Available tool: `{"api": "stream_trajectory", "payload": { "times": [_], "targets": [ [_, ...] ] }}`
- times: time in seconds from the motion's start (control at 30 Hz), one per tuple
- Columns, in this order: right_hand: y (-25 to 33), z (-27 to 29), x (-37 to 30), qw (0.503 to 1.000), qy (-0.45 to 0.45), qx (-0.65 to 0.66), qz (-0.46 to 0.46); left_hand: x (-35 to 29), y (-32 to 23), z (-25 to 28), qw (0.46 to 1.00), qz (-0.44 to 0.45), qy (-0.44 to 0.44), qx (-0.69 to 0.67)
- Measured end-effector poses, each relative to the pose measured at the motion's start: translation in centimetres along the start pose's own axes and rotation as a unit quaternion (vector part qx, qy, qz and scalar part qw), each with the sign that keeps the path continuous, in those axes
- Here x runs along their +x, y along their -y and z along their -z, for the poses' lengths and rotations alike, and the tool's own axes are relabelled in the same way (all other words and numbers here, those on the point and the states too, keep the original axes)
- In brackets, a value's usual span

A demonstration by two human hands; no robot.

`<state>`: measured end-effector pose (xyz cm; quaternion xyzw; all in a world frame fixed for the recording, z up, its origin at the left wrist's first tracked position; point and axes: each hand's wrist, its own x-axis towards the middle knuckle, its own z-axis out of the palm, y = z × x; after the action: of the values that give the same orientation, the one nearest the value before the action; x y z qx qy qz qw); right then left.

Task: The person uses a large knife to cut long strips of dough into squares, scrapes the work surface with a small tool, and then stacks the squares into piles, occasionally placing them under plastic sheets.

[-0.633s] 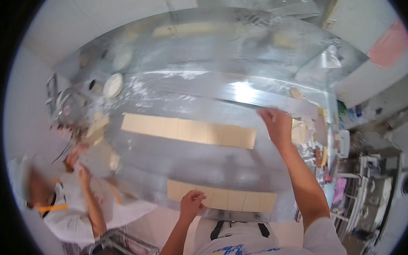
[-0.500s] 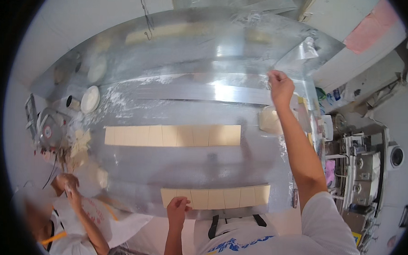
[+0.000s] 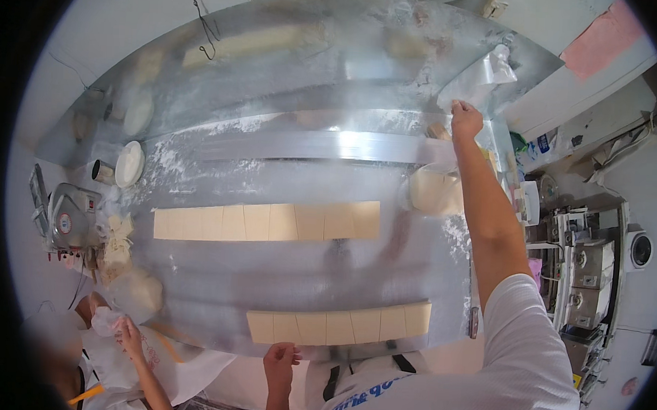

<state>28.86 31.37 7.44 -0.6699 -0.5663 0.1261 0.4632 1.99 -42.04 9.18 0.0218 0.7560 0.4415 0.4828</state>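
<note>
A strip of pale dough sheet (image 3: 338, 325), cut across into several pieces, lies near the front edge of the metal table. Just below its left end is my left hand (image 3: 281, 360), fingers curled in, with no object visible in it. My right arm reaches far to the right, where my right hand (image 3: 467, 123) is closed in a pinch; whatever it holds, if anything, is too small to see. Right above those fingertips is a translucent plastic bag (image 3: 481, 76) against the metal back panel; I cannot tell whether they touch. A second cut dough strip (image 3: 266, 220) lies mid-table.
A long metal strip (image 3: 331, 146) runs along the back, amid scattered flour. At the right stands a clear tub (image 3: 435, 191). A white bowl (image 3: 129, 165), dark cup (image 3: 103, 172) and scale (image 3: 75, 212) are at the left. A co-worker's hands (image 3: 121, 328) hold something whitish, lower left.
My left hand has moved off the near dough strip, down toward me. My right hand has moved up toward the plastic bag. The whole view has shifted slightly.
</note>
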Motion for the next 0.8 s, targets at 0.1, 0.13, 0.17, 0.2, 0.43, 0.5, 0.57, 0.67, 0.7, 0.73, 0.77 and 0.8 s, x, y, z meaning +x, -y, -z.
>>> {"api": "stream_trajectory", "payload": {
  "times": [0.1,0.13,0.17,0.2,0.43,0.5,0.57,0.67,0.7,0.73,0.77,0.8],
  "targets": [
    [1.4,2.0,-0.8,0.997,0.035,0.055,-0.047,-1.5,-0.3,-1.5,1.0,0.006,-0.008,0.009],
    [1.5,2.9,-0.7,0.995,0.054,0.067,-0.049,-1.7,-0.4,-2.1,1.0,0.002,0.002,0.009],
    [1.4,3.7,-0.5,0.993,0.072,0.079,-0.051,-1.7,-0.5,-2.6,1.0,-0.002,0.012,0.009],
    [1.2,4.6,-0.4,0.99,0.09,0.091,-0.054,-1.8,-0.5,-3.1,1.0,-0.006,0.023,0.009],
    [2.7,9.8,-1.6,0.984,0.177,-0.013,0.029,-3.1,-1.8,-6.1,0.997,-0.038,0.043,0.048],
    [3.2,11.2,-1.8,0.978,0.191,-0.057,0.061,-3.6,-2.3,-6.7,0.996,-0.042,0.044,0.066],
    [3.4,12.7,-2.0,0.977,0.191,-0.069,0.071,-4.1,-2.5,-7.2,0.995,-0.047,0.048,0.068],
    [2.5,14.6,-2.7,0.969,0.181,-0.115,0.122,-4.8,-3.1,-8.1,0.993,-0.062,0.064,0.074],
    [2.1,15.2,-2.9,0.964,0.175,-0.136,0.145,-5.0,-3.4,-8.4,0.992,-0.068,0.071,0.075],
    [1.6,16.1,-2.8,0.961,0.199,-0.152,0.115,-5.2,-3.7,-8.9,0.99,-0.084,0.073,0.091],
    [2.8,16.9,-3.3,0.956,0.228,-0.162,0.089,-5.6,-3.8,-9.1,0.988,-0.098,0.065,0.104],
    [3.9,17.9,-4.0,0.948,0.258,-0.174,0.064,-6.1,-4.1,-9.6,0.985,-0.11,0.059,0.115]
  ]
}}
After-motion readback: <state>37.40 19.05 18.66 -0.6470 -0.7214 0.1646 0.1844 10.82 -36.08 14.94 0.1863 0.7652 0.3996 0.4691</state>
